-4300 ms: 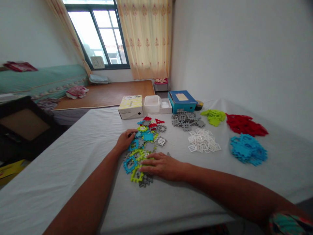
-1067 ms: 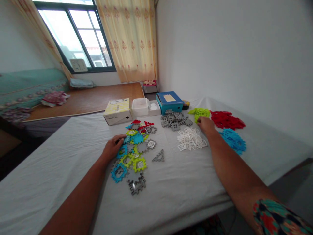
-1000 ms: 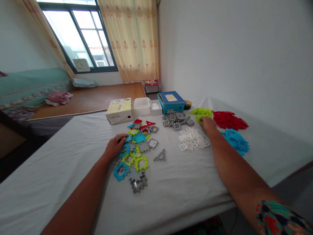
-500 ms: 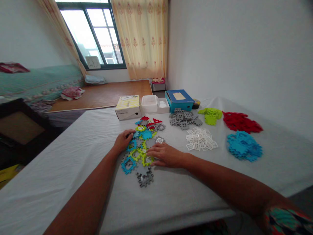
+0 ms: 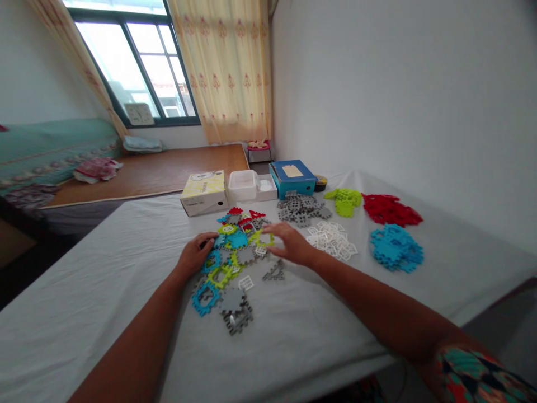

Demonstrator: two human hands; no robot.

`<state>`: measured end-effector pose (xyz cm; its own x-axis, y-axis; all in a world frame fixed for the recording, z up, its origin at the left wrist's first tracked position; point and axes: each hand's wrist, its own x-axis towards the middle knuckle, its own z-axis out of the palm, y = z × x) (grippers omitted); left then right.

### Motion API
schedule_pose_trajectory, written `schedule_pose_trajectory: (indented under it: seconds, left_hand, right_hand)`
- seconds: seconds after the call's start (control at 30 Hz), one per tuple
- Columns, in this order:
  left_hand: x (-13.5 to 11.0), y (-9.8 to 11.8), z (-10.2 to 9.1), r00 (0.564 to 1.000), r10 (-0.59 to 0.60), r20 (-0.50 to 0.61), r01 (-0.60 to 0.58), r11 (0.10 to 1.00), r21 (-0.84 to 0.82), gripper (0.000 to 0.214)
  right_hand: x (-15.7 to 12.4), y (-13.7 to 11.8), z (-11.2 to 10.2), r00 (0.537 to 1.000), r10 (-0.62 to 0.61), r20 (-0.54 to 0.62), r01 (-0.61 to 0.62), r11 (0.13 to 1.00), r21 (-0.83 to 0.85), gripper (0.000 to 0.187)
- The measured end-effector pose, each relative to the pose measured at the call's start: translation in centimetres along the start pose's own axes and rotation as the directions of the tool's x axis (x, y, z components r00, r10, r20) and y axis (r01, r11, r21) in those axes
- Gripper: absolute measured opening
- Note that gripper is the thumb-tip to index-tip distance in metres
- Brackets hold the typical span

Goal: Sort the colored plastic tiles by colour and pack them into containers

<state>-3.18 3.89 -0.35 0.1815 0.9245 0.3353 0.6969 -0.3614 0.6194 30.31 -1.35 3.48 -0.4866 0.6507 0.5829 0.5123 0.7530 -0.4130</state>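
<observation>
My right hand [image 5: 289,243] is over the right side of a mixed heap, thumb and fingers closed on a lime green square frame piece [image 5: 268,239] of an interlocking building set. At the heap's left edge rests my left hand [image 5: 194,256], fingers loosely bent, thumb apart, its tips against a pale blue piece [image 5: 218,241]. Between the hands lie a solid blue piece [image 5: 237,239], grey pieces and green ones. A blue frame piece [image 5: 205,298] is at the near left. Closer to me are a small white window grid [image 5: 246,282] and a grey triangular piece [image 5: 274,271].
Sorted heaps lie to the right: grey pieces [image 5: 300,208], white window grids [image 5: 333,240], green pieces [image 5: 344,200], red pieces [image 5: 390,209] and blue pieces [image 5: 396,248]. Behind them stand a yellow-white box [image 5: 204,194], a clear tub [image 5: 243,184] and a blue box [image 5: 292,178].
My right hand has moved away from me with the green frame piece, uncovering the grey triangle. The white window grid now shows where the green piece was. My left hand stays at the heap's edge.
</observation>
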Motion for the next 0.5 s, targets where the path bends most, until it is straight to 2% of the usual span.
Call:
schedule_pose_trajectory:
  seconds: [0.07,0.13,0.23,0.33,0.4,0.5]
  left_hand:
    - [0.0,0.0,0.0,1.0,-0.001,0.0,0.001,1.0,0.009,0.044]
    - [0.0,0.0,0.0,1.0,-0.005,0.001,0.005,1.0,0.02,0.044]
    - [0.1,0.1,-0.1,1.0,-0.007,0.005,0.007,0.999,0.034,0.044]
    - [0.1,0.1,-0.1,1.0,0.001,0.009,-0.001,0.999,0.041,0.044]
    - [0.1,0.1,-0.1,1.0,0.005,0.008,-0.006,0.999,0.046,0.044]
    - [0.1,0.2,-0.1,1.0,-0.002,0.007,0.002,0.999,0.052,0.045]
  right_hand:
    - [0.1,3.3,-2.2,0.974,0.201,-0.104,-0.21,0.974,-0.09,0.037]
    - [-0.3,6.7,-4.9,0.906,0.366,-0.211,-0.405,0.896,-0.184,0.038]
    - [-2.1,10.8,-8.9,0.794,0.468,-0.387,-0.597,0.72,-0.354,0.043]
    - [-4.5,13.1,-12.0,0.679,0.541,-0.495,-0.733,0.483,-0.478,0.05]
    - [-5.8,13.9,-13.2,0.598,0.607,-0.524,-0.792,0.346,-0.503,0.053]
    - [-7.2,14.7,-13.8,0.519,0.679,-0.519,-0.827,0.248,-0.504,0.054]
